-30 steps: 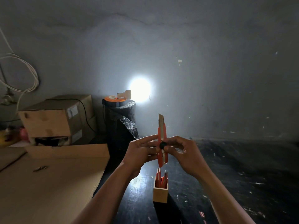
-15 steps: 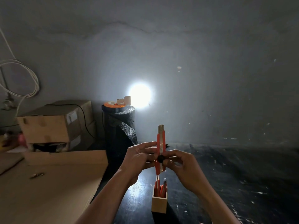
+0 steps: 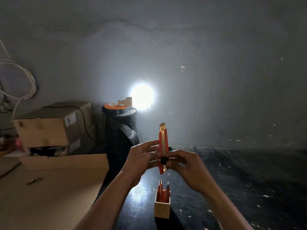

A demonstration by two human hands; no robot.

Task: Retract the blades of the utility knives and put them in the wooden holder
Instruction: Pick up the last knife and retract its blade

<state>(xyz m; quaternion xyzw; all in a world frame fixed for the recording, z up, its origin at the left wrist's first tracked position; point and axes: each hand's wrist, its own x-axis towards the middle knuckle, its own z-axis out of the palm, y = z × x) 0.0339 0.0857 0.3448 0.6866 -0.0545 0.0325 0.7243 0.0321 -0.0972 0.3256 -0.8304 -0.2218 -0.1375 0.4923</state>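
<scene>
Head view:
- Utility knife (image 3: 163, 147): orange body, held upright in mid-air above the wooden holder, metal tip uppermost. Whether any blade shows at the tip I cannot tell.
- My left hand (image 3: 142, 161): fingers closed on the knife's left side, around the middle of its body.
- My right hand (image 3: 186, 166): fingers closed on the knife's right side, fingertips at the black slider knob (image 3: 163, 160) low on the body.
- Wooden holder (image 3: 162, 207): square, open-topped, upright on the dark table (image 3: 240, 188), near me and below the held knife.
- Stored knives (image 3: 163, 191): orange, upright inside the holder, ends above its rim.
- Cardboard sheet (image 3: 49, 193): flat, to the left.
- Cardboard boxes (image 3: 53, 125): stacked, far left.
- Black roll (image 3: 121, 130): upright by the far wall, orange disc on top.
</scene>
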